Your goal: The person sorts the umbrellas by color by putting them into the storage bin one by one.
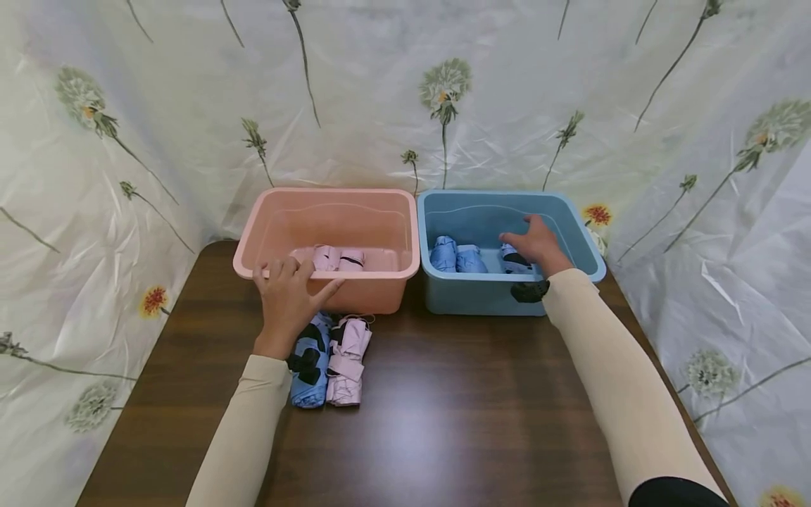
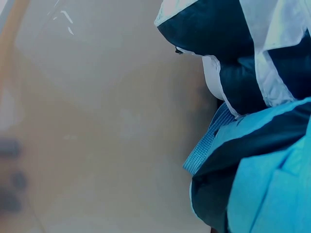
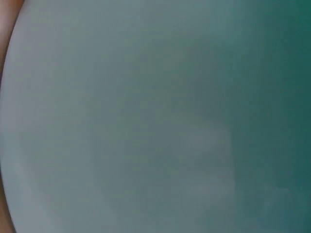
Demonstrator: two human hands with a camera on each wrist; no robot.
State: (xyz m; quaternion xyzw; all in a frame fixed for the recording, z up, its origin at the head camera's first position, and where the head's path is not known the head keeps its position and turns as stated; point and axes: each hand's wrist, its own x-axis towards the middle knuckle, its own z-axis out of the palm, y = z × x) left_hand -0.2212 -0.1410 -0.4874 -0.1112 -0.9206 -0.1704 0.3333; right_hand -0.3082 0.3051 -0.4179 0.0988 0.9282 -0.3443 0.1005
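My left hand [image 1: 286, 299] grips the front rim of a pink plastic bin [image 1: 374, 296], fingers hooked over it and thumb stretched along the outside. Inside that bin lie two pink folded umbrellas [image 1: 326, 258], partly hidden by the rim. Just below this hand, a blue folded umbrella [image 1: 309, 384] and a pink one [image 1: 346, 366] lie side by side on the table; the left wrist view shows their black lining and a blue strap [image 2: 209, 138]. Over the right part of a blue bin [image 1: 475, 299], my right hand [image 1: 537, 246] has its fingers spread above a blue folded umbrella [image 1: 516, 266].
Two more blue folded umbrellas [image 1: 445, 253] lie at the left inside the blue bin. Both bins stand next to each other at the far edge of the dark wooden table [image 1: 456, 422]. A flower-print sheet [image 1: 380, 91] hangs behind and at both sides.
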